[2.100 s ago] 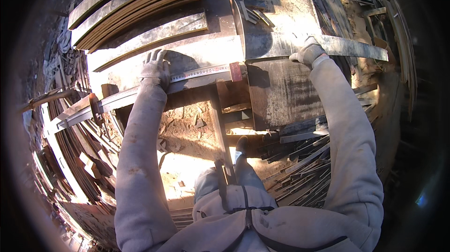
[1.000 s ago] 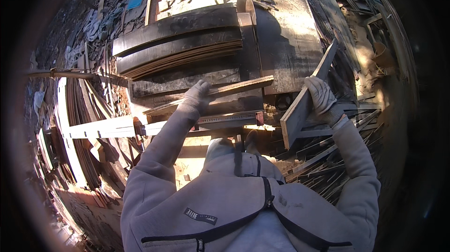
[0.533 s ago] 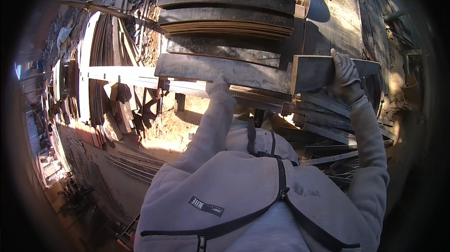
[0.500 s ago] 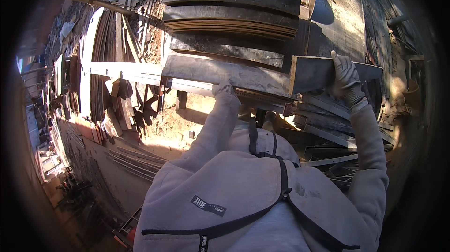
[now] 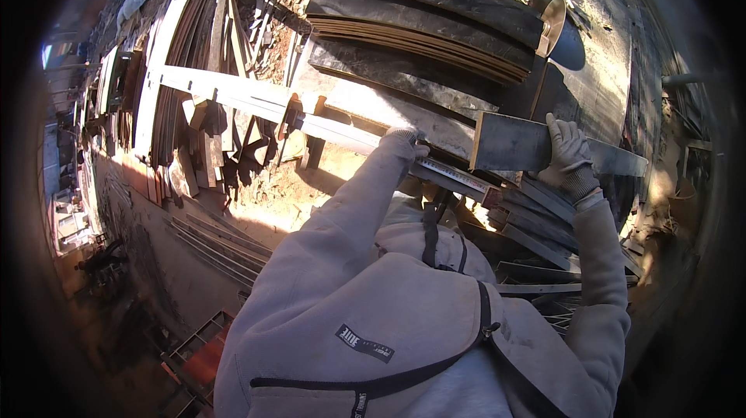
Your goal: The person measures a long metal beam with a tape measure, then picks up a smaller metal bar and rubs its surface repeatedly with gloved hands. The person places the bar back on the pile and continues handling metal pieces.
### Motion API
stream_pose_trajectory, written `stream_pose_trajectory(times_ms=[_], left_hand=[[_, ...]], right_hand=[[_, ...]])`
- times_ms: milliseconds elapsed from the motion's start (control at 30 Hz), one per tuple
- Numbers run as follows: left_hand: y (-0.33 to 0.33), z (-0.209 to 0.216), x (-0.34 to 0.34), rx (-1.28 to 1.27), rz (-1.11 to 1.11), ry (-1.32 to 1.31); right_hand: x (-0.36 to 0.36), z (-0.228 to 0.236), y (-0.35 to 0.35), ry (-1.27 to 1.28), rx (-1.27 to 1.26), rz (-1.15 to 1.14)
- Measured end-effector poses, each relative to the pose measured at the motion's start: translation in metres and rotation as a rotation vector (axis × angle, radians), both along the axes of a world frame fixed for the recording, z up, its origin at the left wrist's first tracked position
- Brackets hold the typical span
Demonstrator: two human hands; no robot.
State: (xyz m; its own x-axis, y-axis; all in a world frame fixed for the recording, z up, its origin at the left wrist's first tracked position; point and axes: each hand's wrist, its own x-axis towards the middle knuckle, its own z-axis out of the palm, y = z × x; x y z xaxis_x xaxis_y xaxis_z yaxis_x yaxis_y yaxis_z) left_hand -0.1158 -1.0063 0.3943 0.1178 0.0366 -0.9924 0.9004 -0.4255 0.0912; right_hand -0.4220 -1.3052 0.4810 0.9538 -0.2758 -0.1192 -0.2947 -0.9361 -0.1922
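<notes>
My right hand (image 5: pixel 569 155), in a grey knitted glove, is closed on a dark-faced plywood strip (image 5: pixel 509 142). The strip's pale cut end points left, and its far end runs on past my hand to the right. My left hand (image 5: pixel 403 138), also gloved, is at the near edge of a sunlit plywood plank (image 5: pixel 365 103). Its fingers are curled and partly hidden by my cuff. Beyond the plank lies a stack of dark plywood planks (image 5: pixel 423 18) with brown layered edges.
Right of the stack stands a round metal disc (image 5: pixel 552 27), like a saw blade. A long white rail (image 5: pixel 225 92) reaches left. Several offcut strips (image 5: pixel 536 220) lie piled below my right hand. More upright boards (image 5: pixel 190 68) lean at the left, with thin strips (image 5: pixel 214 251) on the ground.
The view has shifted and tilted. The strip in my right hand has swung nearer, showing more of its face. My left hand stays along the plank's near edge, where sunlight now falls.
</notes>
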Motion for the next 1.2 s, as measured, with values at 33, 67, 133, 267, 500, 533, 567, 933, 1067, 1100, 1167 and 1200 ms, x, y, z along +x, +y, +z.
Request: stream_pose_trajectory(times_ms=[33,67,133,267,500,533,567,933,1067,1100,1167,1200], left_hand=[[0.003,0.015,-0.001,0.034,-0.123,-0.018],[0.006,0.034,-0.006,0.054,-0.285,-0.071],[0.020,0.075,-0.014,-0.110,-0.413,-0.207],[0.031,0.113,-0.022,-0.518,-0.402,-0.608],[0.088,0.110,0.085,-0.264,-0.269,-0.808],[0.105,0.111,0.103,-0.244,-0.266,-0.781],[0.120,0.106,0.121,-0.284,-0.272,-0.801],[0.128,0.013,0.235,0.528,-1.387,-0.752],[0.114,0.010,0.235,0.623,-1.509,-0.768],[0.113,0.008,0.237,0.609,-1.478,-0.726],[0.112,0.002,0.240,0.591,-1.459,-0.728],[0.113,-0.001,0.244,0.582,-1.471,-0.764]], right_hand=[[0.002,-0.004,0.002,0.080,-0.005,-0.011],[0.007,-0.007,0.005,0.087,-0.024,-0.012],[0.030,-0.007,0.019,0.029,-0.173,0.025],[0.088,0.018,0.068,0.069,0.028,0.039],[0.038,-0.020,0.040,0.209,0.103,0.044],[0.016,-0.038,0.015,0.536,0.053,-0.016],[-0.006,-0.054,0.001,0.689,0.021,-0.070],[-0.056,-0.085,0.063,0.542,0.111,-0.251],[-0.054,-0.097,0.074,0.581,0.102,-0.260],[-0.053,-0.101,0.077,0.626,0.117,-0.276],[-0.047,-0.108,0.084,0.651,0.119,-0.265],[-0.045,-0.110,0.089,0.666,0.125,-0.265]])
